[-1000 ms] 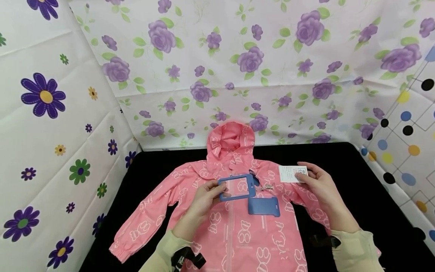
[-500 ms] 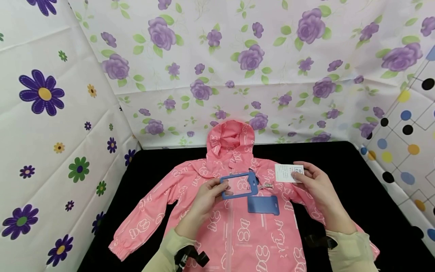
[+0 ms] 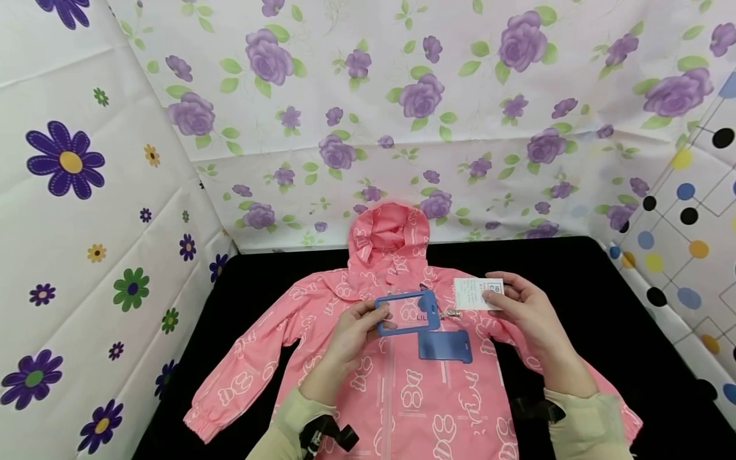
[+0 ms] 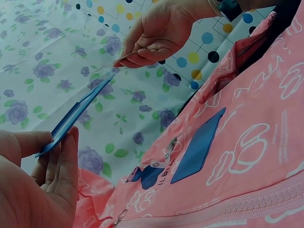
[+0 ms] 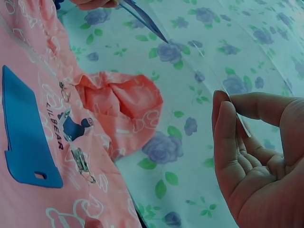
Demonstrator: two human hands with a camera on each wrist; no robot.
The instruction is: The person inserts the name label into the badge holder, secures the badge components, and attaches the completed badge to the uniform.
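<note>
My left hand (image 3: pixel 352 329) pinches a blue card-holder frame (image 3: pixel 382 331) by its left end, thumb on top, above a pink jacket. In my right hand (image 3: pixel 526 306) is a white printed card (image 3: pixel 470 294), pinched at its right end between thumb and fingers. A narrow gap separates card and frame. Lying on the jacket just below them is a flat blue holder cover (image 3: pixel 445 345) with a slot at one end. Seen from the right wrist, the card (image 5: pixel 243 124) stands nearly edge-on; the left wrist view shows the frame (image 4: pixel 78 111) tilted.
The pink hooded jacket (image 3: pixel 411 409) lies spread on a black table surface (image 3: pixel 264 271). A metal clip (image 5: pixel 80 161) rests on its chest near a dark blue bear print (image 5: pixel 73 128). Flowered cloth walls (image 3: pixel 322 83) stand behind and at the sides.
My right hand has moved left with the card, closing part of the distance to the frame. The left hand with the frame has shifted slightly right.
</note>
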